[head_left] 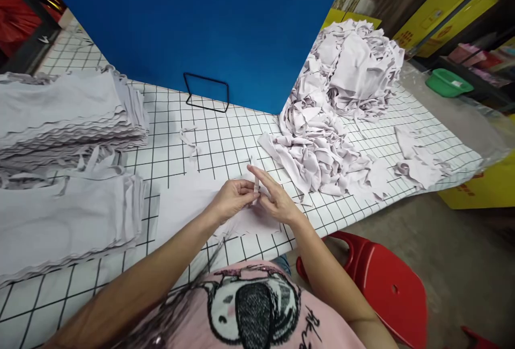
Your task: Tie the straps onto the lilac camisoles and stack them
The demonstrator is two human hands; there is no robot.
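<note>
A white fabric piece [181, 206] lies on the grid-patterned table in front of me, and a narrow strip of it [256, 182] stands up between my hands. My left hand [235, 198] is closed, pinching this strip between thumb and fingertips. From the other side my right hand [277, 198] holds the fabric near its thumb, its fingers stretched up along the strip. The fabric right under the palms is partly hidden.
Stacked white fabric pieces [60, 209] fill the left side. A heap of loose white pieces [354, 70] spreads on the right. A blue panel [201, 21] and black wire frame [207, 107] are ahead. A red chair [394, 290] stands at lower right.
</note>
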